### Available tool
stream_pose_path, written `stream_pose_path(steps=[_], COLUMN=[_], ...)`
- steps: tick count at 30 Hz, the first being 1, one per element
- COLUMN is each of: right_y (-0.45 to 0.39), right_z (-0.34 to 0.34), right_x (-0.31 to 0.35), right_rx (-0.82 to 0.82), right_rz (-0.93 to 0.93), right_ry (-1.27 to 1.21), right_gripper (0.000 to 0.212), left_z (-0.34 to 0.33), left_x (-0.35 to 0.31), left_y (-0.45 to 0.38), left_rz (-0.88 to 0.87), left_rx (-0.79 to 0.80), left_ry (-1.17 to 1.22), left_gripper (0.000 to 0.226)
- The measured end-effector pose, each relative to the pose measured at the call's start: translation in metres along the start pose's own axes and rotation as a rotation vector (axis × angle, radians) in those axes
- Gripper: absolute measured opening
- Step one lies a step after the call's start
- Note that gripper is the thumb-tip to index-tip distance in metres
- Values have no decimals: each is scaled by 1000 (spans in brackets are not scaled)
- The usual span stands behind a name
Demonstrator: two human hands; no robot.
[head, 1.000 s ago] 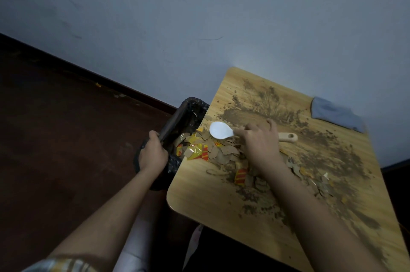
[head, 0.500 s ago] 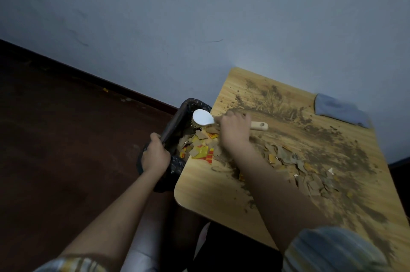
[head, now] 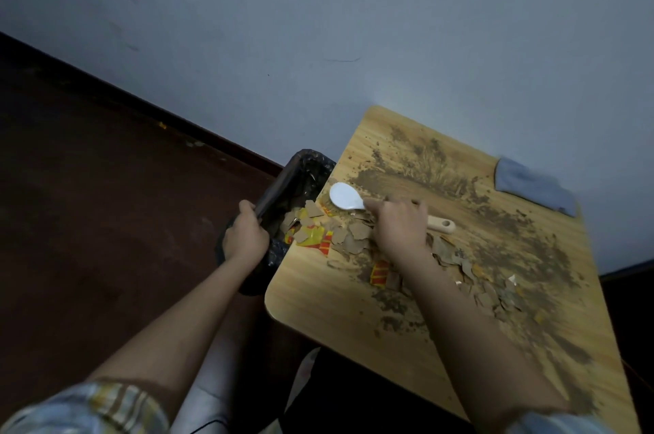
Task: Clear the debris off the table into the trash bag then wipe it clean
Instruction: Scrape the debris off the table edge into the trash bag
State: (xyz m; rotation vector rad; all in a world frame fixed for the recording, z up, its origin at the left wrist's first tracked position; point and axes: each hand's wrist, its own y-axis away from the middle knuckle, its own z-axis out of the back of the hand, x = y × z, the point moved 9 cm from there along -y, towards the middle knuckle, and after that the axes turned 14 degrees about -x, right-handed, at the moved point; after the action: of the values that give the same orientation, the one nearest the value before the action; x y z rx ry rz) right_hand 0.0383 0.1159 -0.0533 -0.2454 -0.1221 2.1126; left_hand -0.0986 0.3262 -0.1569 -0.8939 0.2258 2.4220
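Observation:
A small wooden table (head: 318, 295) is strewn with brown dirt and a heap of cardboard scraps and yellow-red wrapper pieces (head: 329, 233) piled at its left edge. My right hand (head: 401, 228) grips the handle of a white scoop (head: 345, 196), whose head lies at the table's left edge above the heap. My left hand (head: 246, 237) grips the rim of a black trash bag (head: 304, 168) held against the table's left side. Some scraps hang over the edge into the bag's mouth.
A folded blue cloth (head: 531, 186) lies at the table's far right corner by the pale wall. Dark red-brown floor spreads to the left. More scraps and dirt (head: 495, 292) cover the table's right half.
The scoop pushed left to the bag's mouth, then drew back a little to the right over the heap. The heap now sits at the table's edge. My left hand kept its grip on the bag.

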Motion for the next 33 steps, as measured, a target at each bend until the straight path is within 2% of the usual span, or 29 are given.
stream_pose_path(steps=[10,13,18,24,28,33], right_y=[-21,-21,-8,13,17,3], right_z=[-6,2,22,24,20,9], right_x=[42,42,27,3,10,39], right_rx=[-17,-78,-184,-84,-38,2], right_rz=[-41,-44,21,123,139,88], right_ry=[-60,-118,-154,44,85,46], right_gripper=[45,51,47,36,28,38], left_z=[14,16,14,1,-3,-3], left_x=[5,6,11,12,11,10], left_y=[5,6,5,7,7,10], left_rz=[7,0,9,1,10,5], left_rx=[-36,-36,-35,-9,-4,1], left_ry=[-6,3,2,9,1,-7], left_gripper=[23,23,24,20,19,20])
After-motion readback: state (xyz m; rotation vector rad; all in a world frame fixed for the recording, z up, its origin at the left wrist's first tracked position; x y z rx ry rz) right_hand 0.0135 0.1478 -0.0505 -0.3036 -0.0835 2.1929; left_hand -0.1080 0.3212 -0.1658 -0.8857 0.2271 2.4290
